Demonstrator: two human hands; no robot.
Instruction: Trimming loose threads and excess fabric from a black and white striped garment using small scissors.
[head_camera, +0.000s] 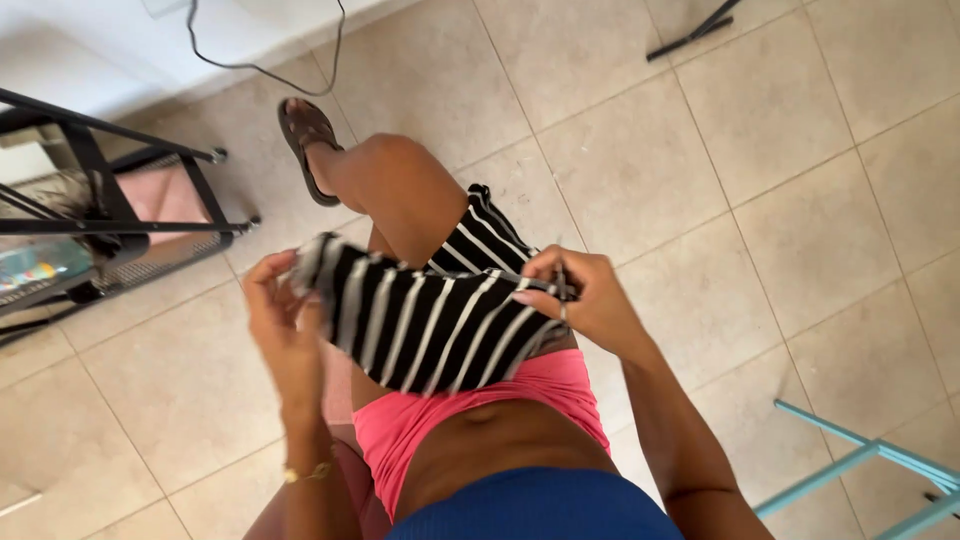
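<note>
the black-and-white striped garment (430, 320) is stretched between both hands at waist height, over the person's raised knee (400, 190), so it hangs clear of the tiled floor (800, 200) and can be handled in the air. the left hand (280, 320) pinches one bunched end of the cloth, fingers curled narrow around the fabric with the palm turned inward, which keeps that edge gathered. the right hand (585, 295) grips the opposite end, fingers closed tight on a fold and knuckles up, pulling the stripes taut across the middle; part of the cloth trails back behind the knee. the leg is lifted with the sandalled foot (305, 150) planted further out on the tiles, and the thigh sits just under the fabric, perhaps serving as a support. the person wears pink shorts (450, 410) and a blue top (540, 505), and a thin gold bracelet (310, 472) circles the left wrist. a black metal rack (120, 215) stands to the left, a dark cable (260, 65) runs along the wall, and a light-blue frame (860, 460) pokes in at the lower right, all well apart from the hands.
</note>
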